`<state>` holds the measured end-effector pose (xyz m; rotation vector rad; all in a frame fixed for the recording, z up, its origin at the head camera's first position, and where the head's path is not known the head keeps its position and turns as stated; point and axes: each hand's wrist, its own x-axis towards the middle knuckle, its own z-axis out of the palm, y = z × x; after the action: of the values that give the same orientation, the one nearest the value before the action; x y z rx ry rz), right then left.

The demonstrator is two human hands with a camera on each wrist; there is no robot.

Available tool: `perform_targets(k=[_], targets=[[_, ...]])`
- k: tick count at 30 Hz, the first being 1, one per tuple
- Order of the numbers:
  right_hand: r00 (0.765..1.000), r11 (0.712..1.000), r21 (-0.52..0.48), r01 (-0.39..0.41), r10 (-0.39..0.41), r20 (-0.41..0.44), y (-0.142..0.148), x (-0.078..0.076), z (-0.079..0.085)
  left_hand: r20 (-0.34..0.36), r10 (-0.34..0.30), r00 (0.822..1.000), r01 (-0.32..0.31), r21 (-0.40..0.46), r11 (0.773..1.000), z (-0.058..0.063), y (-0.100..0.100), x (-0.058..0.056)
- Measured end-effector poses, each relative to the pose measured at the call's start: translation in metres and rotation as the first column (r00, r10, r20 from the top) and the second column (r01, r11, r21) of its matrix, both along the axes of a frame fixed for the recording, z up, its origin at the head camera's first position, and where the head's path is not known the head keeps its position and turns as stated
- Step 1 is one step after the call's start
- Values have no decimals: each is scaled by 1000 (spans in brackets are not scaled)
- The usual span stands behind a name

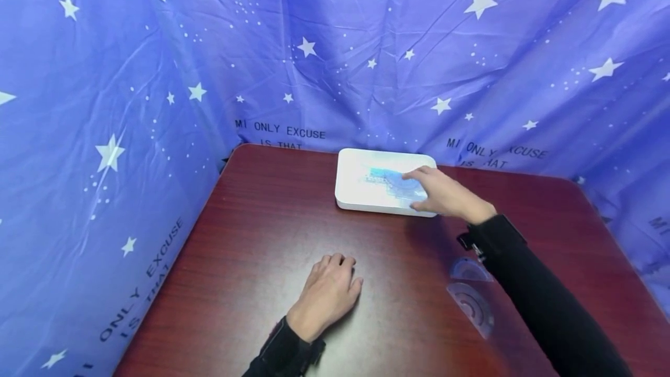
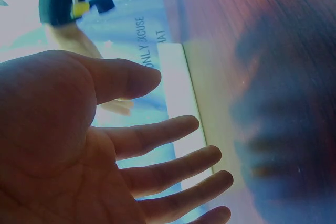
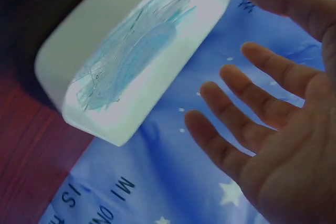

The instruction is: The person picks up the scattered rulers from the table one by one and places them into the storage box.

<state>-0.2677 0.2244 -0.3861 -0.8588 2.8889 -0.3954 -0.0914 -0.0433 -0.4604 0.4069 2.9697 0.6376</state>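
A white rectangular tray (image 1: 361, 198) stands at the far edge of the table. Clear, bluish plastic pieces (image 3: 142, 51), apparently rulers or other drawing tools, lie heaped on it. My right hand (image 1: 439, 191) hovers at the tray's right end, thumb and fingers spread, and the right wrist view shows nothing in its grasp. Nearer to me, my left hand (image 1: 327, 292) is low over the middle of the table, its fingers extended and bare of any object in the left wrist view. Two clear protractors, a smaller one (image 1: 469, 269) and a larger one (image 1: 475, 310), lie beside the right forearm.
The dark red wooden table (image 1: 251, 237) has rounded far corners. Blue curtains (image 1: 335, 63) with white stars and printed words hang behind it and along both sides. The black right sleeve (image 1: 549, 295) covers part of the table's right side.
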Motion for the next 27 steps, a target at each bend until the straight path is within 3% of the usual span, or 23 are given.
perform_targets(k=[6,12,19,27], targets=[[1000,999,47,-5,5,-13,21,49,2,11,-2,1000,1,6,1000,0,1,-2],[999,998,65,-25,22,42,63,81,-13,30,-13,999,13,8,1000,0,2,-2],[998,997,71,-40,35,59,102,99,-39,23,-19,1000,19,11,1000,1,2,-2],[998,997,81,1,-6,62,116,110,-61,29,-17,999,17,10,1000,1,3,-2]])
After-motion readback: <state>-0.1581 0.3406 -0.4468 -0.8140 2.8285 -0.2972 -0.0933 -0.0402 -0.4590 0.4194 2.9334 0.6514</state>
